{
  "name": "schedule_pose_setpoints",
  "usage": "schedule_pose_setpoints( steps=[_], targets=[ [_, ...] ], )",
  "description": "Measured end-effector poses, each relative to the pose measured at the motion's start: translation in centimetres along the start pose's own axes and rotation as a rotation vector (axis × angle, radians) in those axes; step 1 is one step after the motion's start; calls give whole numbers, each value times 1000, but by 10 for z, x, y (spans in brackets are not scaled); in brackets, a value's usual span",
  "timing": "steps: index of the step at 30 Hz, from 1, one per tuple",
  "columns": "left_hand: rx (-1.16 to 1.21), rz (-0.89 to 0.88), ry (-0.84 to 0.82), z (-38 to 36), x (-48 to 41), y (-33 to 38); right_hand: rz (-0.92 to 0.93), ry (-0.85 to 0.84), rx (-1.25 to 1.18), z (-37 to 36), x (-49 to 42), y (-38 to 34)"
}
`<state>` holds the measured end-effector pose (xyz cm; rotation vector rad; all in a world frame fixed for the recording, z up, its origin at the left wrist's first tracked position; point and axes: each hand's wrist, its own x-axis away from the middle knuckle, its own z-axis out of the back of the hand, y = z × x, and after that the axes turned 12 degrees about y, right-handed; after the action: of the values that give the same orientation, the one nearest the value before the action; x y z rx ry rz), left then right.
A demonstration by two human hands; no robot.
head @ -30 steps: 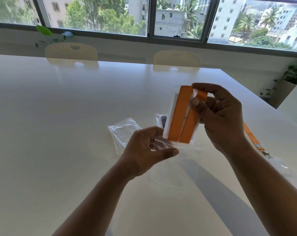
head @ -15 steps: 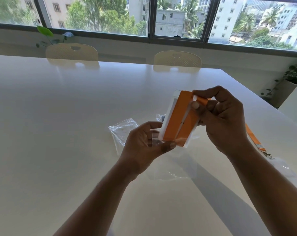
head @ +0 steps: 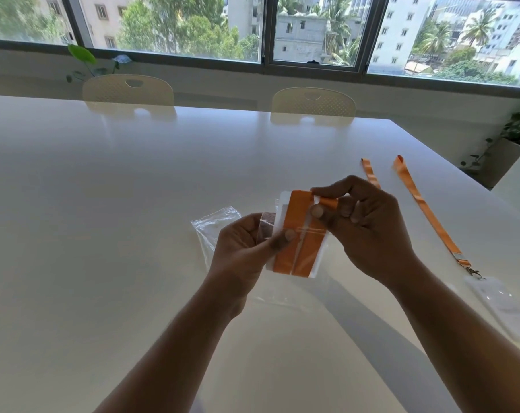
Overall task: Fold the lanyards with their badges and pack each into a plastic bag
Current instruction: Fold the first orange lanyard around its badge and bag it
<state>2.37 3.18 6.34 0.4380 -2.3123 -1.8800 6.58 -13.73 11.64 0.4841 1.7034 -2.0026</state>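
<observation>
Bundle: folded lanyard point(head: 282, 257) laid in flat orange bands over a white badge point(head: 279, 216), held in the air above the table point(head: 133, 204) between both hands, its lower part inside the mouth of a clear bag point(head: 282, 295).
Handling: light, by the look of it; the strap is soft and would likely spring open if released, while the card is stiff and gives the bundle its shape. It is best held at the top end, strap and card together.
Bag film: thin, limp, probably slippery; best held by its mouth edge.
Grip, left: left hand point(head: 241, 251) pinches the bag's mouth beside the bundle, thumb on top.
Grip, right: right hand point(head: 372, 234) pinches the bundle's top, thumb pressing strap to card.
Around: spare bag point(head: 212, 231) on the table behind the left hand; second lanyard point(head: 419, 204) stretched out to the right, its badge holder point(head: 497, 296) at the near end.
</observation>
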Motion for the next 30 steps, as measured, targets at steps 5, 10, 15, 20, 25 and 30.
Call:
schedule_pose_setpoints(
  steps=[5,10,15,20,25,30],
  targets=[
    [13,11,33,0,-1,-4,24,-38,116,-4,3,8],
    [61,-8,47,-1,-1,-6,21,-51,146,-7,7,13],
    [55,-34,86,-3,1,-5,27,-47,171,-12,13,15],
    [42,-78,142,-4,3,-8,91,-35,300,-12,20,22],
    [128,-81,158,-6,5,-11,100,28,336,-13,26,29],
    [150,-41,137,-6,5,-8,-119,50,67,-11,27,40]
  ],
)
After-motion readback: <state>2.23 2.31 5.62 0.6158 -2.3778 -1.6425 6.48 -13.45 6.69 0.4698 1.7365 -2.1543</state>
